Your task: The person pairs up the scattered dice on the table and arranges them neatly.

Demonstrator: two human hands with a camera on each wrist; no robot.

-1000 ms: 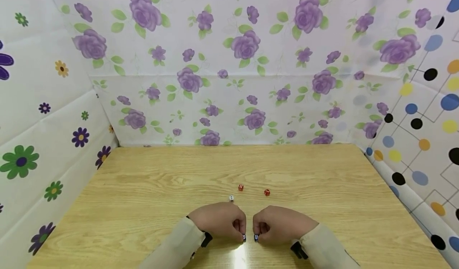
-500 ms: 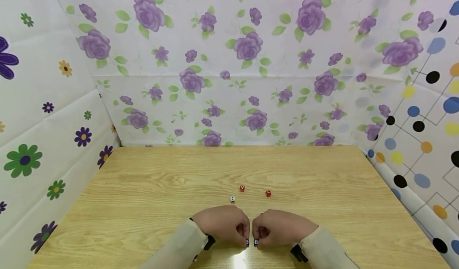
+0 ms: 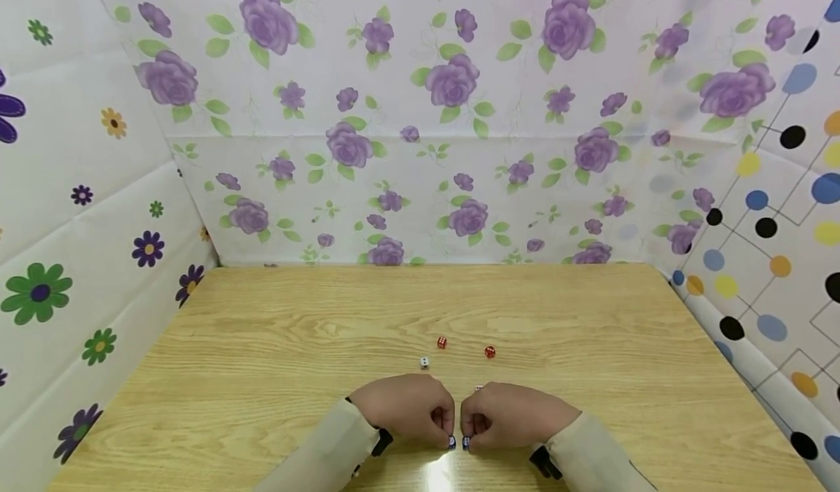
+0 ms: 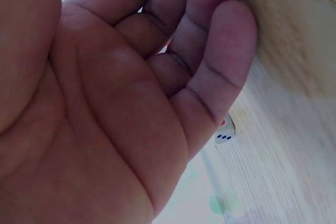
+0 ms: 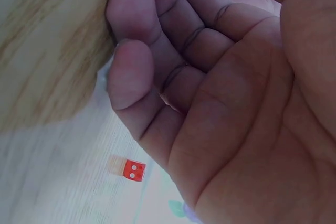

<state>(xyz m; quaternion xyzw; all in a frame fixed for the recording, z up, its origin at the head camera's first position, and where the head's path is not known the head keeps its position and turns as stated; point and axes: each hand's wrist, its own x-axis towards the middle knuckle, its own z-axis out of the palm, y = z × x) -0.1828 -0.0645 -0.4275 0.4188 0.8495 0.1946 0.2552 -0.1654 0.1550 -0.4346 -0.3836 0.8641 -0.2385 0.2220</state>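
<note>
Blue dice (image 3: 451, 443) have drawn closer together, pinched between fingers (image 3: 450, 418).

Clock centred on mid head view: wood-grain tbl (image 3: 302, 324) fills 6, w/ a white backcloth (image 3: 420, 168) at 12 (purple roses, green lvs), daisy-print cloth (image 3: 52, 219) at 9 & dotted cloth (image 3: 755, 273) at 3, its black, blue, yellow & orange spots joined by thin lines. On tbl nr 6 sits a red die (image 3: 442, 342), w/ a 2nd red die (image 3: 490, 351) off its 3 & a white die (image 3: 424, 363) nr its 7–8; another white die (image 3: 479, 388), mostly hidden, is btwn 5 & 6.
</note>
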